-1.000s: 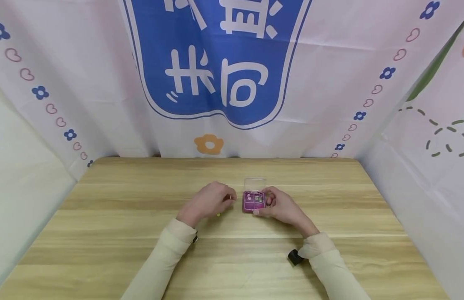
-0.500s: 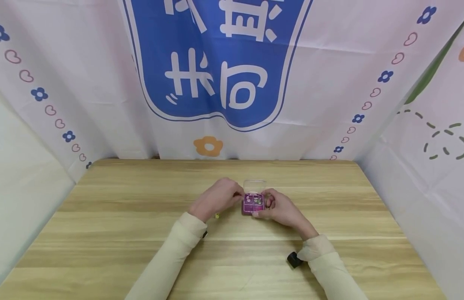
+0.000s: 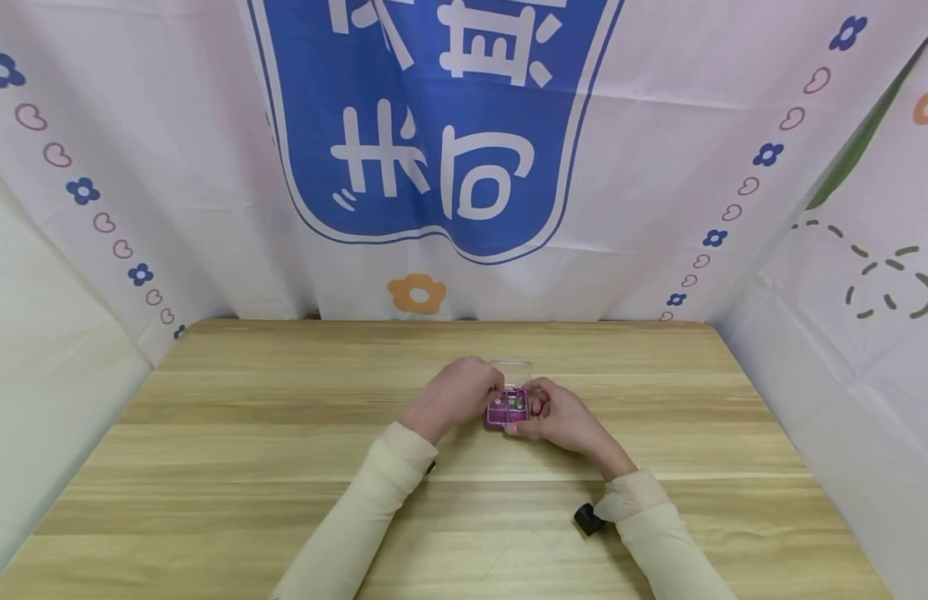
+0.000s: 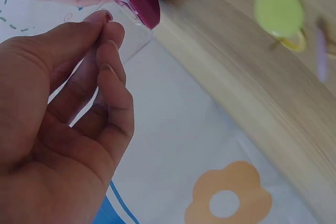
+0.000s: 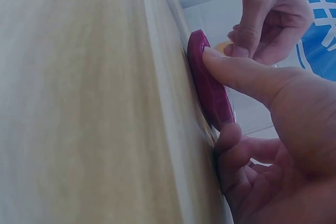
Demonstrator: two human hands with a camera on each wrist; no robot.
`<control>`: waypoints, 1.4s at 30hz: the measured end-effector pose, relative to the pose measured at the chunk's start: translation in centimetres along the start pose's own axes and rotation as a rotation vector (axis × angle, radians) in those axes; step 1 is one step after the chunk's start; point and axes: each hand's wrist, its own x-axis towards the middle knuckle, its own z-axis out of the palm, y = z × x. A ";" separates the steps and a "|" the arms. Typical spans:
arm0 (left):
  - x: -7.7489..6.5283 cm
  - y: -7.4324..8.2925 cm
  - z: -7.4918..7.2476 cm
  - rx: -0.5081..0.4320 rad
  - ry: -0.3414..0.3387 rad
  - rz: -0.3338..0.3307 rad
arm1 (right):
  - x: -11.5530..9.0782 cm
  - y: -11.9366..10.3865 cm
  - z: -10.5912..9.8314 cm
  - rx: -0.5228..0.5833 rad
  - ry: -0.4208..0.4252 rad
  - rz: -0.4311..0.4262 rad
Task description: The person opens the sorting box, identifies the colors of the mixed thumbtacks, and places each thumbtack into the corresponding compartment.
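A small magenta compartment box (image 3: 507,414) lies on the table, its clear lid (image 3: 514,372) raised at the back. Small white and green pieces sit in its far compartments. My right hand (image 3: 567,418) grips the box's right side; in the right wrist view the thumb (image 5: 241,74) lies over the box (image 5: 207,85) edge. Over the far left compartment is my left hand (image 3: 459,392), thumb and fingertips brought together. In the left wrist view that hand (image 4: 68,98) pinches a tiny piece, mostly hidden, with a dark reddish spot at the tips.
A blurred yellow-green round piece (image 4: 278,11) and a thin purple piece (image 4: 322,53) lie on the wooden table (image 3: 283,467). A black object (image 3: 588,518) sits by the right sleeve. A printed cloth (image 3: 208,167) hangs behind the table.
My left hand has moved right, from beside the box to over its far left compartment. My right hand keeps its grip on the box. The yellow piece is now hidden in the head view.
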 end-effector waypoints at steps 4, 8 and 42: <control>0.4 0.2 0.1 0.006 -0.001 -0.019 | 0.1 0.1 0.0 -0.007 0.004 -0.007; 0.6 0.2 0.2 0.013 -0.015 -0.024 | 0.0 0.1 0.0 -0.004 0.005 -0.005; -0.6 -1.0 -0.3 0.017 -0.048 -0.058 | 0.0 0.0 0.0 -0.008 0.011 0.027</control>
